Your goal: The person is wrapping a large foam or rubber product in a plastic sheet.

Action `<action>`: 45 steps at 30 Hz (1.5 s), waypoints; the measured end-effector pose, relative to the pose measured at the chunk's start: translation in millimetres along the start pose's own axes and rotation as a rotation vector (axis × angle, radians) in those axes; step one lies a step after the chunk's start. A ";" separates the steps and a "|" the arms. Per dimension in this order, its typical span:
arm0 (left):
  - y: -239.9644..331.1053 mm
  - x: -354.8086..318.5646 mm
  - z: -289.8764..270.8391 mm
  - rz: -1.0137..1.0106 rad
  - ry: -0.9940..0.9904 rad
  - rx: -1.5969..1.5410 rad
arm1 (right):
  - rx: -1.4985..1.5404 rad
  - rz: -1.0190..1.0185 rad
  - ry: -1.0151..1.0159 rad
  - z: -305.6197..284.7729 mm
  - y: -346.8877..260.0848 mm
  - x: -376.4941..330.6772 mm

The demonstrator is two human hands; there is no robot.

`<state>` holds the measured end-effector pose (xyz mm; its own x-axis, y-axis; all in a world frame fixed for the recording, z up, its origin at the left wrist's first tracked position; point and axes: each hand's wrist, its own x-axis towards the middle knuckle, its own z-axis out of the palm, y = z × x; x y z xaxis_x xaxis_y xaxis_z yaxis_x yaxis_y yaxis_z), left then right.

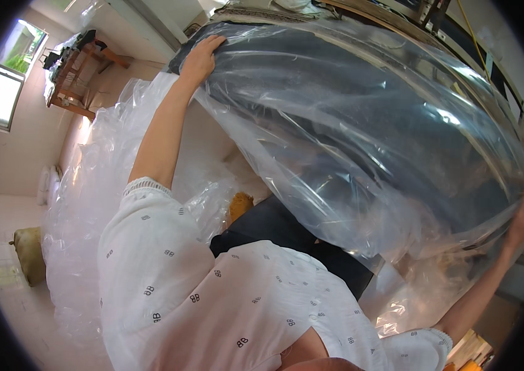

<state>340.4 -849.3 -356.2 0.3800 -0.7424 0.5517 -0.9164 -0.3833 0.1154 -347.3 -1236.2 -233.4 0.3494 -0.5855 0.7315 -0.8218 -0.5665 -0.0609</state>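
Heaped clear wrap [82, 204] behind, both hands' [202, 57] grip perhaps on bagged dark cushion [361, 117]

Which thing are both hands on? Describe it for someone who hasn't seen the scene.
Start at the heap of crumpled clear plastic on the left. Right of it, a big dark padded item spans the frame, wrapped in a clear bag, left hand and right hand at its ends. Only it is dark inside.

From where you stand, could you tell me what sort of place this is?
Probably a small packing workroom: a big clear plastic bag over a dark bulky item, a heap of plastic wrap on the floor, a wooden bench by the window.
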 end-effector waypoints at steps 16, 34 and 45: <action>3.7 15.4 19.7 -0.381 -0.038 0.264 | 0.397 0.771 -0.661 72.8 202.8 -100.6; -85.1 -65.5 48.0 -0.910 0.889 -0.386 | 0.485 -0.237 -0.596 71.3 -222.5 -78.7; -173.1 -154.9 82.4 -1.257 -0.181 0.017 | 0.351 -0.254 -0.529 92.7 -204.2 -77.7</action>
<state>450.5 -713.2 -529.7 0.9960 0.0730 -0.0505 0.0882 -0.8813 0.4643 -164.9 -1128.8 -340.7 0.7583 -0.5637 0.3275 -0.5218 -0.8259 -0.2134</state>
